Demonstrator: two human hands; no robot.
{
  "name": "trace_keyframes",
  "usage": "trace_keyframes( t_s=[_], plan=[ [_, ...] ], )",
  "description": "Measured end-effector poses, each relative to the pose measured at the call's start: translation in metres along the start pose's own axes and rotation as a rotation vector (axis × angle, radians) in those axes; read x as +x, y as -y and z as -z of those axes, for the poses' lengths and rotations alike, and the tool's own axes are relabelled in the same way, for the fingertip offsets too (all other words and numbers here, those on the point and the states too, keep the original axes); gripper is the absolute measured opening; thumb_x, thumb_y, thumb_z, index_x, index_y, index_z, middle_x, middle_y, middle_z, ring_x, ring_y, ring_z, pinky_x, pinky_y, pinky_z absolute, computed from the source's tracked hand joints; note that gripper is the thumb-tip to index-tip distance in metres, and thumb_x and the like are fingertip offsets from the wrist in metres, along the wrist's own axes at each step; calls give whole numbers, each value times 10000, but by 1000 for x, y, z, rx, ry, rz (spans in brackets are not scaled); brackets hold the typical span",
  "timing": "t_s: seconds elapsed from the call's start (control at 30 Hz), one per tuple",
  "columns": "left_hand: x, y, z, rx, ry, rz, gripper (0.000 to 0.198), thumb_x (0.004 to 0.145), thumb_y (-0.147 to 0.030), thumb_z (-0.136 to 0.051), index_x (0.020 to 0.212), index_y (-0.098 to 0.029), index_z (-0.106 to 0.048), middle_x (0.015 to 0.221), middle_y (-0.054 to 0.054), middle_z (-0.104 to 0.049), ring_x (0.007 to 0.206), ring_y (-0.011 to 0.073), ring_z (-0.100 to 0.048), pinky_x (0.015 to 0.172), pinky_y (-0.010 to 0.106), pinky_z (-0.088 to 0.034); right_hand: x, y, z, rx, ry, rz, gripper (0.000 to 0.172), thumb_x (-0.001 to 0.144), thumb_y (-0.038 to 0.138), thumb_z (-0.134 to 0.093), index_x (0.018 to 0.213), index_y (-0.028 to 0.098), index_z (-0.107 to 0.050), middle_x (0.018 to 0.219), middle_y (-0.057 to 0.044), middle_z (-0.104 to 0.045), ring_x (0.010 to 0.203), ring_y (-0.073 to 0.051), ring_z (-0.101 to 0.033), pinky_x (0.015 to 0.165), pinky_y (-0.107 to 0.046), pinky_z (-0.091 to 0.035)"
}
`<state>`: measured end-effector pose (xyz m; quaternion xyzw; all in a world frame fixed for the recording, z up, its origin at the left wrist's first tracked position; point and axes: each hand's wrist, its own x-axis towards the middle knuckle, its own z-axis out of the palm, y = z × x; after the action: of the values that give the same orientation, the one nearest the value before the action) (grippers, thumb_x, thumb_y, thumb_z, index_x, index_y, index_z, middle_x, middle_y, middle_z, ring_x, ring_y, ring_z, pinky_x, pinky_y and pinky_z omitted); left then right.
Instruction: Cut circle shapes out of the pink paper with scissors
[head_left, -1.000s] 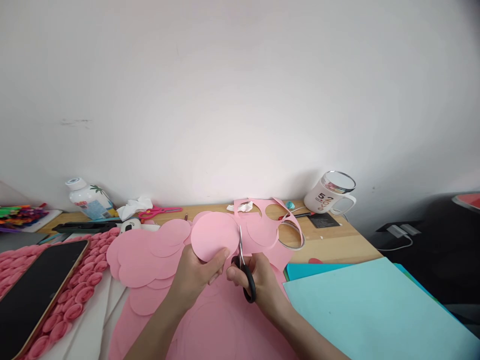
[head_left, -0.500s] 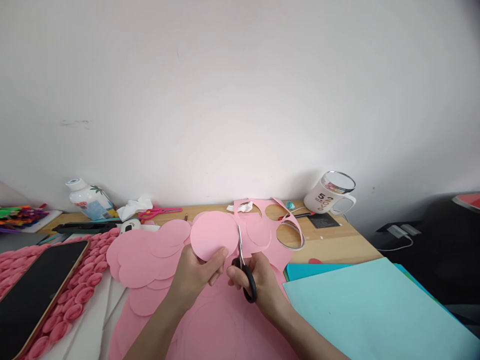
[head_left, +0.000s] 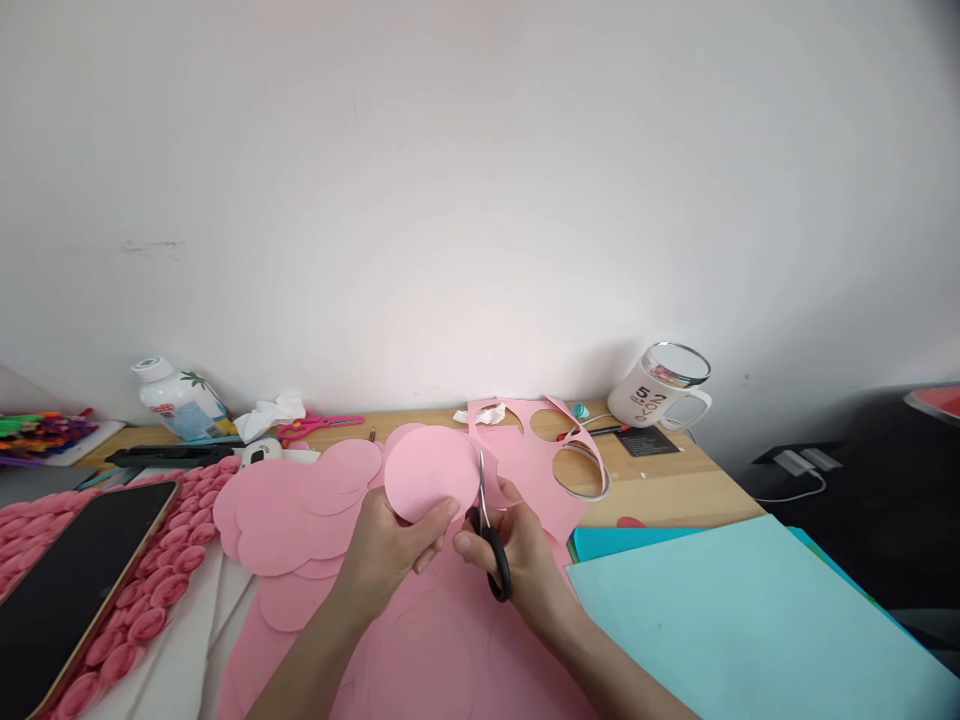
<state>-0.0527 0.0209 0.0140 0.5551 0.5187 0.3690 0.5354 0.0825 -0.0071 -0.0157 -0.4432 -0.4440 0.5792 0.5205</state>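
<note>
My left hand (head_left: 401, 545) pinches the lower edge of a round pink paper disc (head_left: 431, 472), thumb on top. In my right hand (head_left: 517, 550) is a pair of scissors (head_left: 495, 560) with black handles, their blades pointing up along the disc's right edge. Pink paper also shows just right of the blades; whether it is joined to the disc I cannot tell. Below both hands lie pink sheets (head_left: 465, 640) with faint circle outlines. Overlapping cut pink circles (head_left: 289, 515) spread to the left. A pink offcut sheet (head_left: 544, 455) with round holes lies behind my right hand.
Light blue paper (head_left: 735, 600) is stacked at right. A white mug (head_left: 649, 390) stands at the back right. At left are a phone (head_left: 82, 580) on a pink textured mat (head_left: 169, 590), pink scissors (head_left: 319, 427), a crumpled tissue (head_left: 270, 415) and a white bottle (head_left: 180, 400).
The paper disc and my left hand have shifted slightly right. The scissors have moved a little against the disc's edge, and pink paper right of the blades has changed shape.
</note>
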Motion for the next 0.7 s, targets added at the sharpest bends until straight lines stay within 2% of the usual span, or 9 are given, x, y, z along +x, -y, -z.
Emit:
trace_keyframes(
  t_s=[0.2,0.7],
  plan=[
    [0,-1,0,-13,7,-8,361,658,-323,-600,397,-177,-398,337,-68,-339,340,53,-285,379,224,-214,0,2,0,34,9,-3,567,590,336,-747,988,177,-377,497,106,-365,462,-75,-285,439,-199,-229],
    [3,4,3,6,31,-33,374,694,-327,-594,420,-181,-385,345,-74,-335,353,56,-292,400,227,-233,-1,3,-1,-52,-10,-18,603,627,351,-695,1075,147,-345,522,62,-512,476,-104,-396,469,-226,-331]
  ],
)
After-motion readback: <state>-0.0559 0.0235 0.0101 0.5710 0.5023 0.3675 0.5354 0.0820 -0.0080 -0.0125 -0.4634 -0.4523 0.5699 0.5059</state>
